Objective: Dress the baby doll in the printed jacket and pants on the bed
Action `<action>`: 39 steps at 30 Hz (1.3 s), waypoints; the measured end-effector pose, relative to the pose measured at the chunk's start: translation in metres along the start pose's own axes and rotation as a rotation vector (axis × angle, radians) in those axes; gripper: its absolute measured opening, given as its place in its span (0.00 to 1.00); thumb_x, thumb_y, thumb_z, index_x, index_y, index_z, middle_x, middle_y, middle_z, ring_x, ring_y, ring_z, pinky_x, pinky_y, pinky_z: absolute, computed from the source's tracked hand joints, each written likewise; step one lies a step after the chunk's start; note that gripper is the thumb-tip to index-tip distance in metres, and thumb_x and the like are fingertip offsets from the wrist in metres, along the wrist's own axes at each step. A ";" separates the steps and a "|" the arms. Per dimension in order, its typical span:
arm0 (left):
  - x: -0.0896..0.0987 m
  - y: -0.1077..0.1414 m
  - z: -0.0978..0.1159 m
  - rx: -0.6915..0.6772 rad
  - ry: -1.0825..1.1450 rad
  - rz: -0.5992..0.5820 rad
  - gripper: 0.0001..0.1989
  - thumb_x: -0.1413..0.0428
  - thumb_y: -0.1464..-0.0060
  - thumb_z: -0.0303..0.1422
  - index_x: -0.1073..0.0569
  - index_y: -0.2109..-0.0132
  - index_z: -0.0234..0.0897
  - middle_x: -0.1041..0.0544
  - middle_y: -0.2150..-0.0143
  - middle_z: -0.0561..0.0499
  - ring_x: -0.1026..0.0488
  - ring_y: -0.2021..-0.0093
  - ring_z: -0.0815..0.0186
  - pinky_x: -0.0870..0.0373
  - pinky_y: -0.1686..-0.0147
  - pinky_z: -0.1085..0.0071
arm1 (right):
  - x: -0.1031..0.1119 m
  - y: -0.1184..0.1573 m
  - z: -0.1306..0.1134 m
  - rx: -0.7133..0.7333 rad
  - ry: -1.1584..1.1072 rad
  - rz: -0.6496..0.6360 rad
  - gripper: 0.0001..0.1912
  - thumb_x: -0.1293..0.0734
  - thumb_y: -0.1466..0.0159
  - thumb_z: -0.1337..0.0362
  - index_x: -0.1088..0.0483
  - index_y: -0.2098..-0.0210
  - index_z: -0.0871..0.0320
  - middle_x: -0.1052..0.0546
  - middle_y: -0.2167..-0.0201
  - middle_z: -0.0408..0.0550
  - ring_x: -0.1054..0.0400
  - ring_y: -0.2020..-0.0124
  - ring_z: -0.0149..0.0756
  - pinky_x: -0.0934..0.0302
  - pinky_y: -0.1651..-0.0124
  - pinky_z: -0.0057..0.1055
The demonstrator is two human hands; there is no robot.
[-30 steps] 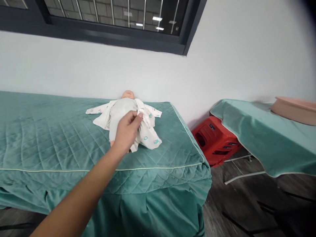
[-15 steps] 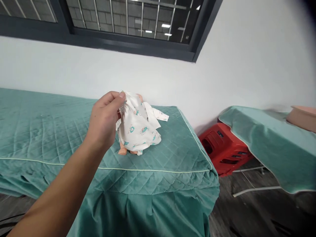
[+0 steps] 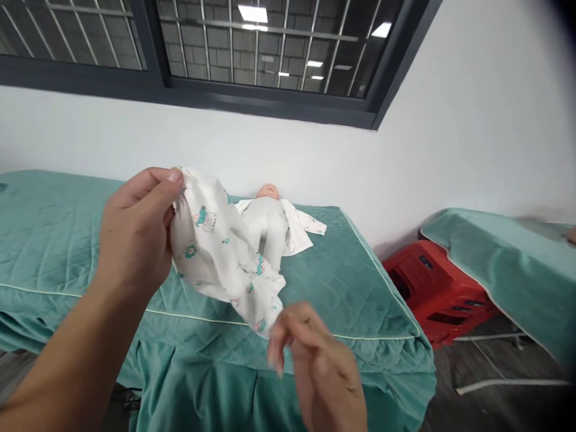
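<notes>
My left hand (image 3: 139,225) is closed, pinching the top edge of white baby pants (image 3: 220,240) printed with small teal and pink figures. The pants hang in loose folds above the bed, one end slanting down to the right. By that low end is my right hand (image 3: 317,360), slightly blurred, with fingers bent and apart; I cannot tell whether a fingertip touches the cloth. Behind the pants, a baby doll (image 3: 267,219) lies on its back, head toward the wall. An open white printed top (image 3: 299,231) spreads around it. The pants hide its lower legs.
The bed has a quilted green cover (image 3: 342,288) with pale piping along its edge. To the right, red plastic stools (image 3: 438,288) stand beside another green-draped table (image 3: 508,270). A white wall and a barred window (image 3: 270,54) are behind the bed.
My left hand has drawn the pants left and toward me, off the doll, uncovering its head and body. My right hand has come into view from below. The view has shifted slightly.
</notes>
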State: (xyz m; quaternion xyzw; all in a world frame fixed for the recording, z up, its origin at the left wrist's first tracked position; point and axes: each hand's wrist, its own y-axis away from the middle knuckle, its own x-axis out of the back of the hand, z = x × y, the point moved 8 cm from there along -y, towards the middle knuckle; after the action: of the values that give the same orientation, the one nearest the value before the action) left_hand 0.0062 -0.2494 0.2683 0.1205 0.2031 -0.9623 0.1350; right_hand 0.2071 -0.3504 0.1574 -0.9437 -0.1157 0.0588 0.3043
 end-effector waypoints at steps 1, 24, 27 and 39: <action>0.007 -0.004 -0.002 0.003 -0.005 0.030 0.09 0.45 0.40 0.29 0.30 0.70 0.36 0.35 0.77 0.58 0.42 0.78 0.75 0.47 0.79 0.77 | 0.010 -0.005 -0.007 0.091 0.248 0.074 0.23 0.38 0.33 0.59 0.32 0.39 0.36 0.26 0.53 0.50 0.29 0.62 0.41 0.32 0.66 0.40; -0.024 -0.013 -0.038 0.164 -0.189 -0.704 0.18 0.39 0.45 0.45 0.27 0.74 0.36 0.33 0.78 0.53 0.39 0.80 0.72 0.42 0.81 0.76 | -0.005 -0.130 0.031 -0.270 0.087 -0.144 0.13 0.28 0.37 0.56 0.27 0.55 0.52 0.22 0.60 0.44 0.27 0.60 0.35 0.32 0.56 0.32; -0.025 -0.022 -0.028 0.139 -0.138 -0.628 0.18 0.37 0.47 0.45 0.28 0.75 0.36 0.34 0.79 0.54 0.39 0.80 0.72 0.44 0.82 0.76 | -0.012 -0.147 0.028 -0.378 0.006 -0.300 0.14 0.25 0.41 0.53 0.27 0.61 0.53 0.25 0.69 0.41 0.30 0.70 0.32 0.36 0.69 0.28; -0.040 -0.007 -0.011 0.134 -0.168 -0.729 0.11 0.34 0.50 0.37 0.25 0.72 0.37 0.28 0.76 0.52 0.30 0.75 0.67 0.38 0.77 0.74 | -0.001 -0.201 -0.009 -0.394 -0.128 -0.312 0.18 0.23 0.44 0.55 0.34 0.74 0.56 0.34 0.78 0.37 0.43 0.78 0.26 0.47 0.76 0.24</action>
State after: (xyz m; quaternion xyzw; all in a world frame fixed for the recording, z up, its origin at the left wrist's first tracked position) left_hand 0.0435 -0.2300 0.2730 -0.0307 0.1573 -0.9648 -0.2084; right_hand 0.1711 -0.1972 0.2826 -0.9499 -0.2880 0.0471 0.1123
